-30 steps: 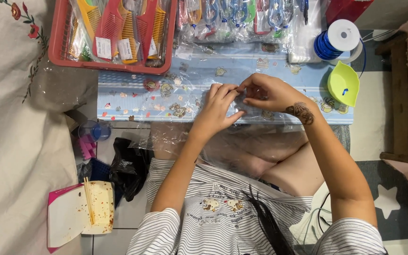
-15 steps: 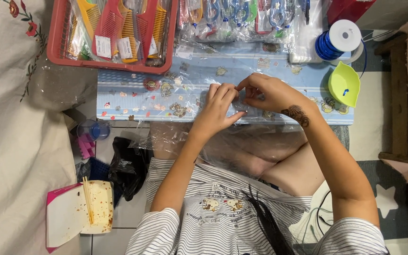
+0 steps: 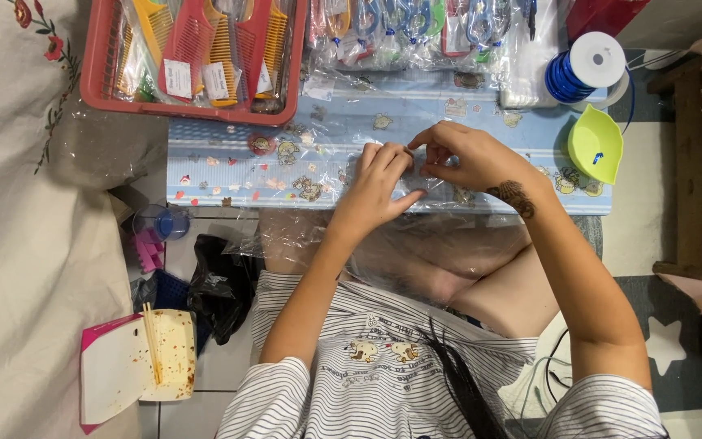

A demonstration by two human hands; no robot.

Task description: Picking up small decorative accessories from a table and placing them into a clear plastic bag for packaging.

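Note:
My left hand (image 3: 377,183) and my right hand (image 3: 466,157) meet over a small light-blue table (image 3: 229,167) with cartoon prints. Both pinch a clear plastic bag (image 3: 416,189) that lies on the table and drapes over its near edge onto my lap. The fingertips of both hands touch at the bag's top edge. What is inside the bag is hidden by my fingers. My right forearm has a dark mark near the wrist.
A red basket (image 3: 95,77) of packaged combs stands at the back left. Bagged scissors (image 3: 404,24), a blue ribbon spool (image 3: 574,73) and a lime-green dish (image 3: 595,146) sit at the back right. A used food box with chopsticks (image 3: 136,366) lies on the floor left.
Both hands stay together at the bag's top edge; the fingers shift only slightly.

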